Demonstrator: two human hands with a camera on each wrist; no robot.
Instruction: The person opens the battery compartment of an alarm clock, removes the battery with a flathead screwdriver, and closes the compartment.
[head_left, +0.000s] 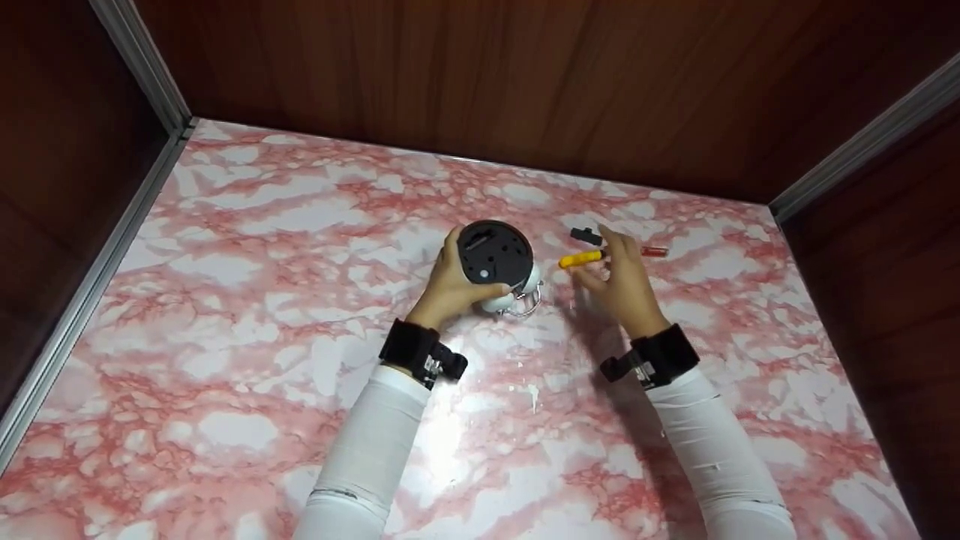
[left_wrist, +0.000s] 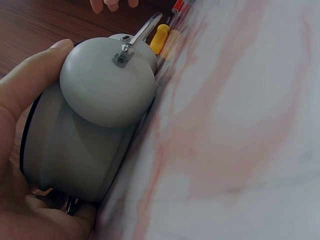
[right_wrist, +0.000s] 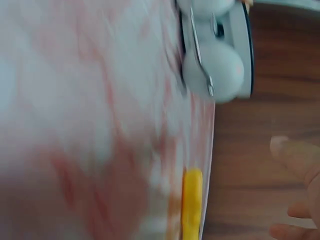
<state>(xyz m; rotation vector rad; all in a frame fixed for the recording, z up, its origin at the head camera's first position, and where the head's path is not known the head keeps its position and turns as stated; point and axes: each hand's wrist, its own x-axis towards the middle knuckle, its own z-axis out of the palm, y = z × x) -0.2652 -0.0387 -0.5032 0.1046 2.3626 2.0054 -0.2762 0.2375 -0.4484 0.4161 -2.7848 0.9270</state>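
From where I stand, left hand (head_left: 442, 281) has the twin-bell alarm clock (head_left: 504, 255) in its grasp, thumb along the near edge of the black back, other fingers round the far side of the casing. Clock sits roughly mid-table, low over the marbled red-and-white tabletop (head_left: 247, 431); can't tell if it touches. Black back faces up: slot-like recess (head_left: 477, 239) at upper left, small pale disc (head_left: 484, 274) near the lower edge. White bells (left_wrist: 107, 82) and curved metal handle (left_wrist: 146, 30) point toward the person's right, near side. Right hand (head_left: 625, 289) is free, nothing gripped, fingers apart, hovering over a yellow-handled tool (head_left: 580, 259); right wrist view shows a gap between fingers and yellow handle. Tool lies on the table just right of the clock, well apart from it. Just beyond the tool, a small black piece (head_left: 586, 236) with a tab, near the right fingertips. Farther right, past that hand, a red battery-like piece (head_left: 655, 252), too small to read. Both wrists wear black strapped-on cameras (head_left: 412, 346); white sleeves (head_left: 367, 442) cover both forearms. Dark brown wood-grain panels (head_left: 450, 82) stand round the table, with grey metal strips (head_left: 139, 60) at the corners.
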